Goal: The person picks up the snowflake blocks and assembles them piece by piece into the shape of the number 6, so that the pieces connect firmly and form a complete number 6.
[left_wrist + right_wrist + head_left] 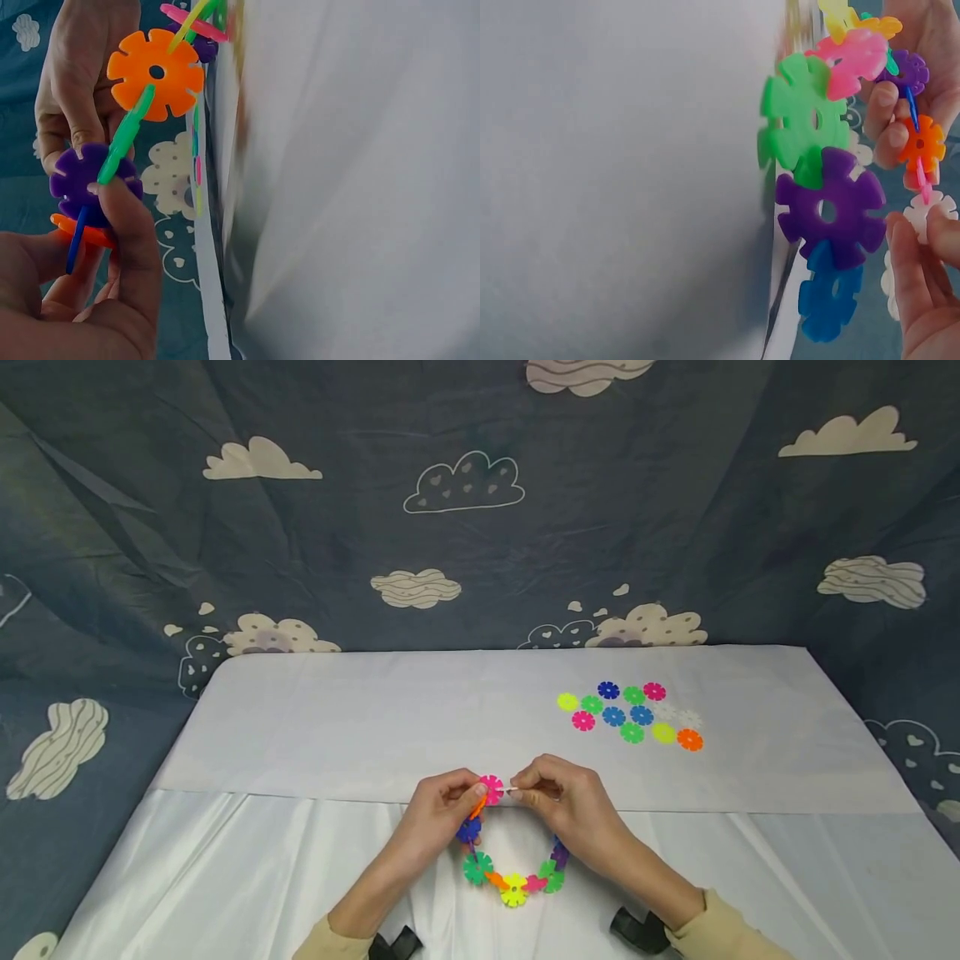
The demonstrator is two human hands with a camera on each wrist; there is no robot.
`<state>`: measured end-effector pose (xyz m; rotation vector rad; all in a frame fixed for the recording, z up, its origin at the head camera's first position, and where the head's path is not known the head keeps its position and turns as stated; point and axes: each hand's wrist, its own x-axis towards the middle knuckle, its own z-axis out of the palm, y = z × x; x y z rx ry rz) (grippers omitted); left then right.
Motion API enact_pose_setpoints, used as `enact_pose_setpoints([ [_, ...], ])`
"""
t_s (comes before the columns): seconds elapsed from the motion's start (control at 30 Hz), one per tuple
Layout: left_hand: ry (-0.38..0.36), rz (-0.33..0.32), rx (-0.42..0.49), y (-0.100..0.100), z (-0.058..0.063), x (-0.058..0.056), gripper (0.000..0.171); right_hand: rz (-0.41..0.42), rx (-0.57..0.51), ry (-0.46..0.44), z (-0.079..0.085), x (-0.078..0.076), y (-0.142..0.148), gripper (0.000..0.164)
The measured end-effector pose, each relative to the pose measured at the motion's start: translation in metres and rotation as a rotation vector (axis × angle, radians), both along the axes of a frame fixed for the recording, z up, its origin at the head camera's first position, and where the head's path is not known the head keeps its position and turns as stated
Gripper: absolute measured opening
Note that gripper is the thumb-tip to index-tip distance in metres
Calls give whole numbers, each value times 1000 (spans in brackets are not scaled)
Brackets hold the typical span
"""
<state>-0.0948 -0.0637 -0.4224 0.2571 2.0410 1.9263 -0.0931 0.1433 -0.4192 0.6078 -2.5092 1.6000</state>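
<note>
A curved chain of notched plastic flower discs (514, 890) hangs between my hands, in yellow, green, orange, pink, purple and blue. My left hand (442, 806) pinches its upper left end, by a pink disc (491, 789) and an orange disc (921, 142). My right hand (570, 802) pinches a white disc (932, 212) between thumb and fingers, its edge meeting the pink disc. How deep the slots mesh I cannot tell. The chain's other end, a blue disc (829, 292) after a purple disc (831, 208), hangs below my right hand, apart from the white disc.
Loose flower discs lie flat on the white table (337, 727) at the back right, among them an orange disc (690, 740), a dark blue disc (608, 691) and pale white ones. A dark cloud-print cloth (465, 543) hangs behind the table.
</note>
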Motion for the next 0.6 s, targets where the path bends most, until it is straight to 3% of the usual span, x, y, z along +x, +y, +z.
enact_pose_setpoints([
  [0.23,-90,-51,37,-2,1,-2,27,38,-59,-146,4,0,2,21],
  [0.47,-100,-44,1,-4,2,-1,20,-1,115,-194,10,-1,22,23],
  [0.6,-88,-70,-19,-4,0,-1,19,-52,201,-160,9,-5,45,23],
])
